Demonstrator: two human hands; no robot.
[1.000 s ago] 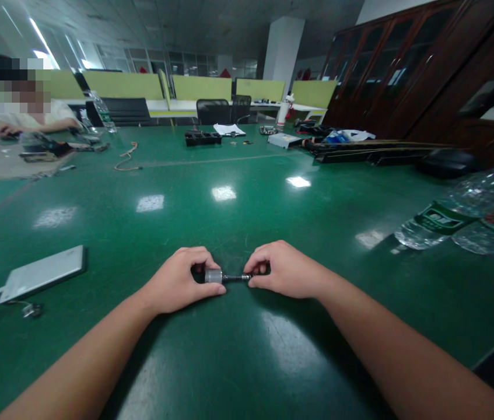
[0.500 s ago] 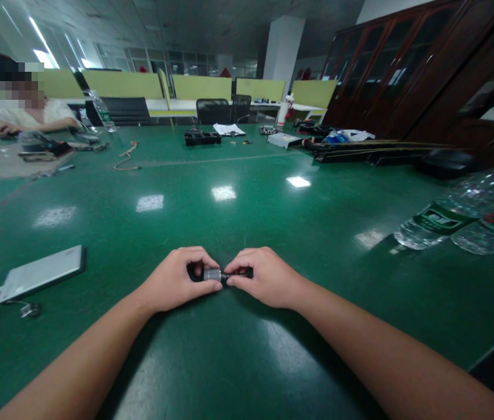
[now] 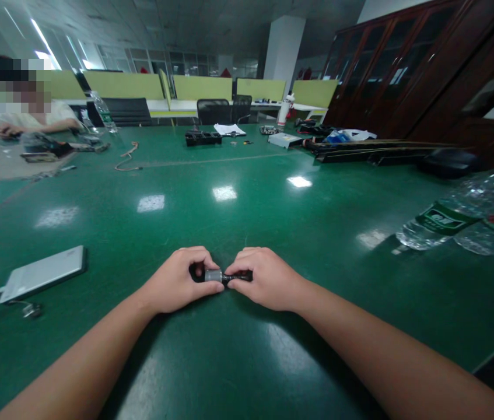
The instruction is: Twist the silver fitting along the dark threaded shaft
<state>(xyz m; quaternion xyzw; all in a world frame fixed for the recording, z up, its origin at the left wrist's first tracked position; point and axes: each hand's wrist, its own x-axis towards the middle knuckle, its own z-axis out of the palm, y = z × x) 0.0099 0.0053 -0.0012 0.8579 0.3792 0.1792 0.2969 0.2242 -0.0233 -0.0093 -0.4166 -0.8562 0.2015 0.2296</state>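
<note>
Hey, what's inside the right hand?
The right hand pinches a thin dark rod, partly visible. The grip covers some of it, and its end near the palm can't be made out.

We're in an office here: lime-green cubicle partitions (image 3: 203,87), black mesh-back chairs (image 3: 213,112), glass-fronted wooden cabinets (image 3: 380,67) along the right

Tbl (image 3: 255,224) ctr: room fwd | R: btls (image 3: 441,219) block | L: silver slab (image 3: 45,273)
</note>
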